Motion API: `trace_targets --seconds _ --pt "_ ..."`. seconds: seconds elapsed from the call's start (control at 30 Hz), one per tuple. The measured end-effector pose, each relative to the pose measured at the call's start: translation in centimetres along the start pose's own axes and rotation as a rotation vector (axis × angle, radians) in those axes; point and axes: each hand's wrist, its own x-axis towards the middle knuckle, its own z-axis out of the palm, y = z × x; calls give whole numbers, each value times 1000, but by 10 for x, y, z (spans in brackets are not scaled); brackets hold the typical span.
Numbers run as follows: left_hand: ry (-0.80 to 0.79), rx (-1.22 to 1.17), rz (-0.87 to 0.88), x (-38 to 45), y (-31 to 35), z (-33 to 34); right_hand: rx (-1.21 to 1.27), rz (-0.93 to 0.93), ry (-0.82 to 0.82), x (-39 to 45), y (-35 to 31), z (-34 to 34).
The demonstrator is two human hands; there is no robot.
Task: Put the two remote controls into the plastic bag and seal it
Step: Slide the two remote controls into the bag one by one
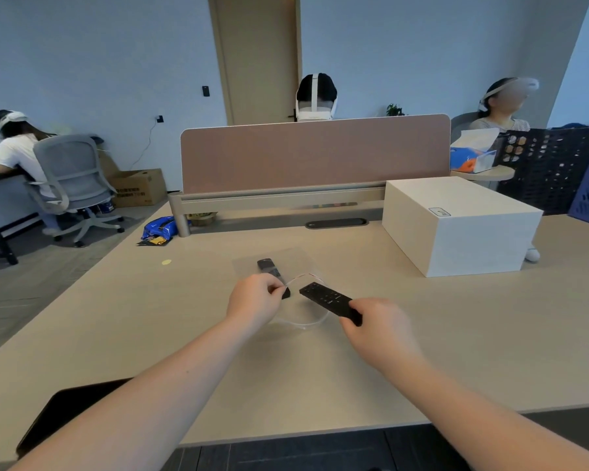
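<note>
A clear plastic bag (298, 263) lies on the desk's middle with its mouth toward me. Inside it rests a dark grey remote control (270, 268), partly hidden by my left hand. My left hand (255, 299) pinches the upper lip of the bag's mouth and holds it raised. My right hand (376, 322) grips the near end of a black remote control (327, 298). That remote's far end points at the open mouth of the bag, just at its rim.
A large white box (456, 226) stands on the desk to the right. A brown divider panel (315, 154) runs along the desk's far edge. A dark flat object (58, 413) lies at the near left edge. Other people sit beyond the desk.
</note>
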Motion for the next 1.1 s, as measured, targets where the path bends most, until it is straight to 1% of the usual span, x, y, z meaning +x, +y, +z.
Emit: trace_targets --seconds 0.1,0.27,0.4,0.5,0.67,0.9,1.1 --pt "-10 34 45 -2 -2 -1 -93 -55 3 8 -12 18" --pt "-17 99 147 -3 -10 -1 -194 -76 1 21 -27 48" --pt "-49 134 202 -3 -18 3 -202 -77 -36 36 -33 64" --pt "-39 147 231 -3 -21 5 -195 -68 -82 49 -35 69" --pt "-55 168 239 -1 -27 5 -155 -54 -153 58 -33 74" --pt "-62 177 227 3 -35 7 -257 -96 -114 53 -20 71" --pt "-75 175 230 3 -36 8 -283 -116 -198 58 -22 77"
